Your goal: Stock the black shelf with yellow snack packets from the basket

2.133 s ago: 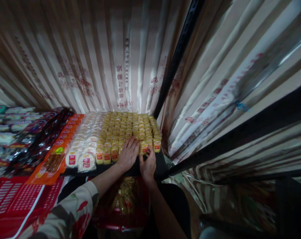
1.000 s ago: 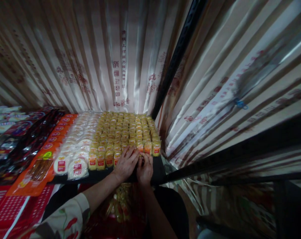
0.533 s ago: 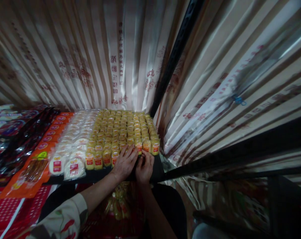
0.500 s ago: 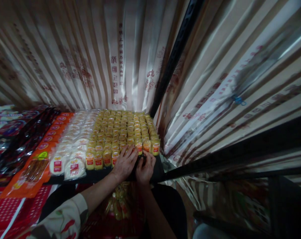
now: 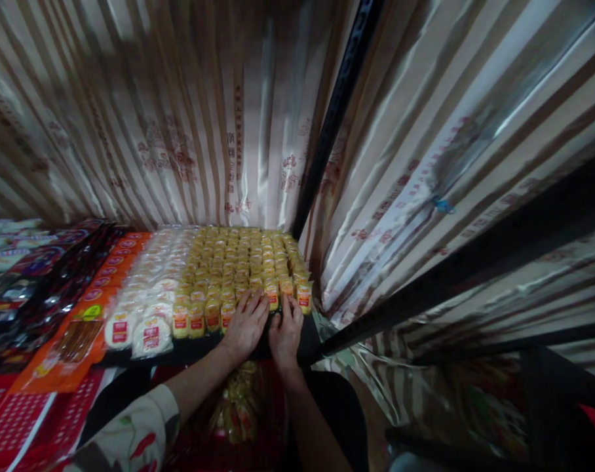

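"The left hand had drawn back across the yellow packets."
"Gripping?"
"Couldn't tell for it or the right hand; both touched the front row on the black shelf."

- A shop, by the look of it: packaged food fills a black shelf in sorted blocks.
- Small yellow packs stand in tight rows, their red labels facing front.
- Beside them, round white packs, then orange packs and shiny dark packs, each kind grouped together.
- A slotted black post rises like shop racking, against a printed curtain.
- Below the shelf front, a red basket with perforated sides; more yellow packs lie nearby, low down.
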### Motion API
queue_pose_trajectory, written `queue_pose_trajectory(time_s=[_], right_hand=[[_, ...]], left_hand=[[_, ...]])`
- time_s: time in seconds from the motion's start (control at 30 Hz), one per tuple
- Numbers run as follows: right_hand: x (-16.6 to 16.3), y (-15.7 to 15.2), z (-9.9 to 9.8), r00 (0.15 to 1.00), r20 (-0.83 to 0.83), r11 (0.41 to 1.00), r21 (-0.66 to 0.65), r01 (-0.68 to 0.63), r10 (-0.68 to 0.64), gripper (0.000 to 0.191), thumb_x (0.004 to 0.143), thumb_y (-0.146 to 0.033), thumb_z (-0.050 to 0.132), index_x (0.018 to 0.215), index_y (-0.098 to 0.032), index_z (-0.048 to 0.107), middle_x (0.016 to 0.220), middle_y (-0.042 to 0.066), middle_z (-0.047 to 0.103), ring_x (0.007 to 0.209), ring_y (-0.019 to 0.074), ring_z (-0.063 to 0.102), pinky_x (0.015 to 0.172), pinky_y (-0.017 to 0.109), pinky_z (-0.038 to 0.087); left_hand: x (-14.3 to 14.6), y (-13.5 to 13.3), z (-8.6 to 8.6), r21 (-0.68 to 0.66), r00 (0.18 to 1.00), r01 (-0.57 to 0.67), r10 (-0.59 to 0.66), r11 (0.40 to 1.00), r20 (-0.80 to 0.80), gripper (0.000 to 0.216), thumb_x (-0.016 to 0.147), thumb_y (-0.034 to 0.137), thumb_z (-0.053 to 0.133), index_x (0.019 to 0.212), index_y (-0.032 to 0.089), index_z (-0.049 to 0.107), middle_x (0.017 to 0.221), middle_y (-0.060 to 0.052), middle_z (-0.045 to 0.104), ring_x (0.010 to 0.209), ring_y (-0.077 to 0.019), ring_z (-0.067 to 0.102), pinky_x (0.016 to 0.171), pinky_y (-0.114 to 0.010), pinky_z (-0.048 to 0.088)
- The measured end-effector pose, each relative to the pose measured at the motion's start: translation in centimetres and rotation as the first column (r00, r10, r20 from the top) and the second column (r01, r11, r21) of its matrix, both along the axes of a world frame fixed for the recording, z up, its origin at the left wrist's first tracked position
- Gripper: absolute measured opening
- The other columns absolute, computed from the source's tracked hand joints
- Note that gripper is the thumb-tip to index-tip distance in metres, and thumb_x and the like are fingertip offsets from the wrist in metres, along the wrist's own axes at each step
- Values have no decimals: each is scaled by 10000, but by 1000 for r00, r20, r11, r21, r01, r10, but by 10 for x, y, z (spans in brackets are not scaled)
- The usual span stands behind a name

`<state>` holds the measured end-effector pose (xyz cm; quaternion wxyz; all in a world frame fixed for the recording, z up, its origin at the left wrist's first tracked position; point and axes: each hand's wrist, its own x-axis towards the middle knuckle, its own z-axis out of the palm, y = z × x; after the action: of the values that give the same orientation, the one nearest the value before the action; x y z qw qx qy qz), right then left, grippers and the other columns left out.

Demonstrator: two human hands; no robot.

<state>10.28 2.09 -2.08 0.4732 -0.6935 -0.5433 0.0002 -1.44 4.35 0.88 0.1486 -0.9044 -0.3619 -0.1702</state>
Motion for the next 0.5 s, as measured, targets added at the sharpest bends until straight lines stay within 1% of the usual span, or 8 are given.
queue_pose_trajectory(time_s=[0.13,0.27,0.37,0.5], right_hand=[[4,1,-1,1000,-2,999,29,-24,24,517,766,-57,344,1245,-147,518,1153,131,491,1122,217,432,976,423,389],[5,0,-3,998,2,998,24,-57,57,556,749,-36,334,1255,-175,514,1176,115,493,1142,207,435,992,426,387],[5,0,-3,997,0,997,10,-73,73,559,745,-30,329,1255,-167,516,1193,118,500,1156,205,440,996,421,391],[5,0,-4,997,-7,997,3,-76,76,556,740,-26,330,1242,-159,527,1188,117,514,1165,198,444,999,409,396]], left_hand=[[1,0,-1,-3,1000,-1,1,1000,6,337,897,187,396,1191,135,551,1274,-67,550,1256,-262,399,1062,-472,295],[2,1,-1,10,1000,-12,12,1000,7,331,895,178,396,1179,138,560,1272,-64,553,1254,-262,401,1058,-467,301],[3,1,-2,16,1000,-14,14,1000,3,326,890,176,409,1175,138,563,1273,-65,552,1253,-264,402,1055,-469,304],[4,3,-5,-9,1000,-18,18,1000,-9,336,888,181,413,1194,145,548,1277,-76,548,1258,-254,400,1058,-480,294]])
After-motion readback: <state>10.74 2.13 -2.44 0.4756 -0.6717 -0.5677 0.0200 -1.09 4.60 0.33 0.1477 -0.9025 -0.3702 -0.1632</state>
